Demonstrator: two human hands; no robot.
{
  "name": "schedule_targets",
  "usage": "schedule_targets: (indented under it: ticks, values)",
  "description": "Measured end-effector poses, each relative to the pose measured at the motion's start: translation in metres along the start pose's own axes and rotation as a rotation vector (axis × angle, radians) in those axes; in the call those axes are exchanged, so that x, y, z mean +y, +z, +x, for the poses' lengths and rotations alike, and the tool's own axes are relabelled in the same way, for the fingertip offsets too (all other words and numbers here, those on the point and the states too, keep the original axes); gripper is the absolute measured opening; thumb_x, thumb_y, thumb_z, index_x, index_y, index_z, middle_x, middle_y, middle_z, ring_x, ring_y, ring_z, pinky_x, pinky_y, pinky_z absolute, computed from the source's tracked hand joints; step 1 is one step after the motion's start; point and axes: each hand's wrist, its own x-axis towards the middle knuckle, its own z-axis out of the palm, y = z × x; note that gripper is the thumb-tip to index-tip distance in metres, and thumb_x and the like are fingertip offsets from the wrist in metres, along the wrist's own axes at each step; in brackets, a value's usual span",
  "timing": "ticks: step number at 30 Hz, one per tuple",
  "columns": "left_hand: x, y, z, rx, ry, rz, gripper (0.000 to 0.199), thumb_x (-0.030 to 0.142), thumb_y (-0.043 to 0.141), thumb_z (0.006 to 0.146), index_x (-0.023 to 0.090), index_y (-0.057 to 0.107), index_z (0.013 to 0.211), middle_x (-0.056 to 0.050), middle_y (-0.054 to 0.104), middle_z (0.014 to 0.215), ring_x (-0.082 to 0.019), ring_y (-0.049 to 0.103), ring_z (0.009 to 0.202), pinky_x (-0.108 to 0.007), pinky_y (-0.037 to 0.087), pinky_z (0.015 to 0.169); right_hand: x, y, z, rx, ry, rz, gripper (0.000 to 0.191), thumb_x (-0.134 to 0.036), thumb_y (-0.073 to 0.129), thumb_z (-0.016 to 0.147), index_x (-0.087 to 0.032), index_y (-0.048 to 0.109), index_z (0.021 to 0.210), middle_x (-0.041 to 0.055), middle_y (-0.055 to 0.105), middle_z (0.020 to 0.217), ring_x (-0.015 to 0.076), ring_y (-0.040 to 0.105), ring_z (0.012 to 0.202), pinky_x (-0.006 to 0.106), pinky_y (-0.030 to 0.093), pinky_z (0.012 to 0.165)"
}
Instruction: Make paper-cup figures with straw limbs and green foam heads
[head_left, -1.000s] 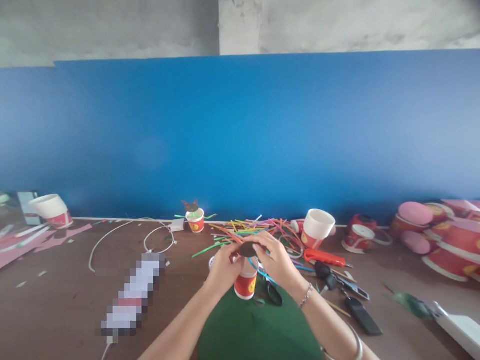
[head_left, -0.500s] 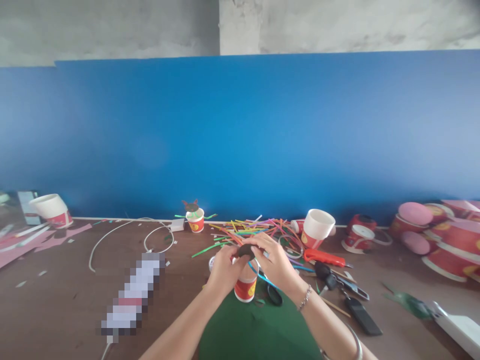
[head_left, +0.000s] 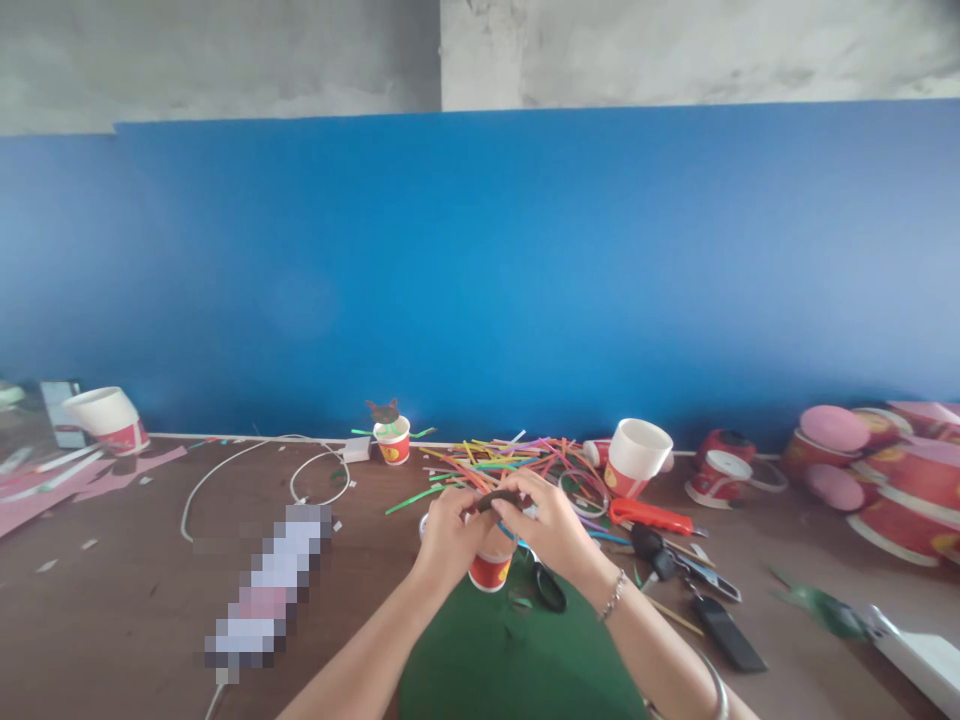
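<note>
Over the front middle of the table, my left hand (head_left: 448, 540) and my right hand (head_left: 553, 528) pinch a small dark brown flat piece (head_left: 496, 499) between them, one at each side. Directly below it is a red and white paper cup (head_left: 490, 575), its upper part largely hidden by my fingers. The cup is near the far edge of a dark green sheet (head_left: 517, 660). Beside it, near my right hand, lie black scissor handles (head_left: 551, 588). A paper cup with a brown eared head and green arms (head_left: 392, 440) stands farther back.
Behind my hands lies a heap of coloured pipe cleaners (head_left: 510, 455). To the right are a white-topped cup (head_left: 637, 455), an orange-red tool (head_left: 651, 516), keys (head_left: 652, 550) and a glue gun (head_left: 862, 620). A blurred-out phone (head_left: 270, 585) and white cable (head_left: 191, 500) lie left.
The dark piece has tilted and now shows more edge-on. The cup below sits slightly higher in view. Both hands keep their hold, with the fingers shifted a little.
</note>
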Motion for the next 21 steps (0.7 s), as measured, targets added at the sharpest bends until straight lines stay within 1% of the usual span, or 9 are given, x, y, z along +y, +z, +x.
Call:
schedule_targets:
  ticks: [3,7,10,12,14,16,19,21]
  values:
    - [0.000,0.000,0.001,-0.060,0.007,-0.040,0.019,0.033,0.060,0.073,0.017,0.067,0.065,-0.001,0.056,0.063,-0.016,0.048,0.068,-0.025,0.035,0.062,0.002,-0.001,0.001,0.008,0.008,-0.004,0.008,-0.021,0.055,0.078,-0.019,0.058,0.071,0.0007,0.059,0.075,0.0152,0.054,0.072,0.026,0.042,0.066]
    - [0.002,-0.003,0.001,-0.158,0.000,-0.184,0.021,0.033,0.059,0.074,0.015,0.069,0.069,-0.001,0.058,0.063,-0.015,0.048,0.065,-0.024,0.035,0.060,0.002,-0.003,0.001,-0.030,0.006,0.050,0.011,-0.023,0.053,0.081,-0.019,0.060,0.074,0.0023,0.060,0.081,0.0159,0.056,0.077,0.026,0.043,0.068]
    - [0.002,-0.003,0.000,-0.194,-0.034,-0.281,0.023,0.034,0.060,0.074,0.013,0.070,0.071,-0.001,0.061,0.064,-0.016,0.051,0.065,-0.024,0.037,0.060,0.003,-0.004,0.001,-0.051,0.012,0.066,0.011,-0.024,0.053,0.080,-0.019,0.061,0.074,0.0030,0.061,0.085,0.0162,0.056,0.079,0.027,0.043,0.067]
    - [-0.001,-0.001,0.001,-0.201,-0.054,-0.328,0.025,0.036,0.062,0.073,0.013,0.070,0.071,-0.002,0.063,0.065,-0.017,0.054,0.065,-0.025,0.039,0.060,0.003,-0.004,0.001,-0.051,0.015,0.056,0.011,-0.024,0.053,0.080,-0.019,0.060,0.073,0.0028,0.061,0.084,0.0163,0.056,0.078,0.027,0.043,0.067]
    - [-0.004,0.000,0.001,-0.181,-0.066,-0.362,0.024,0.037,0.064,0.071,0.013,0.071,0.071,-0.002,0.064,0.065,-0.017,0.055,0.066,-0.025,0.040,0.061,0.003,-0.003,0.001,-0.046,0.017,0.043,0.011,-0.023,0.052,0.081,-0.019,0.061,0.076,0.0025,0.061,0.082,0.0164,0.056,0.078,0.028,0.044,0.069]
    - [-0.007,0.001,0.003,-0.132,-0.077,-0.394,0.023,0.036,0.067,0.069,0.013,0.071,0.071,-0.003,0.065,0.065,-0.018,0.057,0.066,-0.025,0.041,0.061,0.002,-0.002,0.001,-0.022,0.015,0.036,0.012,-0.023,0.052,0.081,-0.020,0.063,0.087,0.0029,0.063,0.086,0.0168,0.057,0.081,0.029,0.045,0.073]
    - [-0.010,-0.001,0.005,-0.030,-0.116,-0.472,0.022,0.033,0.069,0.066,0.013,0.070,0.074,-0.004,0.067,0.067,-0.018,0.058,0.066,-0.025,0.043,0.061,-0.001,-0.001,-0.001,0.070,0.007,0.045,0.023,-0.024,0.051,0.083,-0.020,0.059,0.104,0.0045,0.065,0.094,0.0179,0.059,0.087,0.030,0.046,0.077]
    - [-0.009,-0.003,0.006,0.021,-0.155,-0.552,0.024,0.034,0.069,0.067,0.013,0.070,0.078,-0.005,0.068,0.070,-0.018,0.060,0.066,-0.026,0.044,0.061,-0.006,-0.001,-0.004,0.128,0.015,0.051,0.023,-0.028,0.049,0.085,-0.020,0.058,0.105,0.0047,0.065,0.093,0.0178,0.061,0.085,0.029,0.047,0.074]
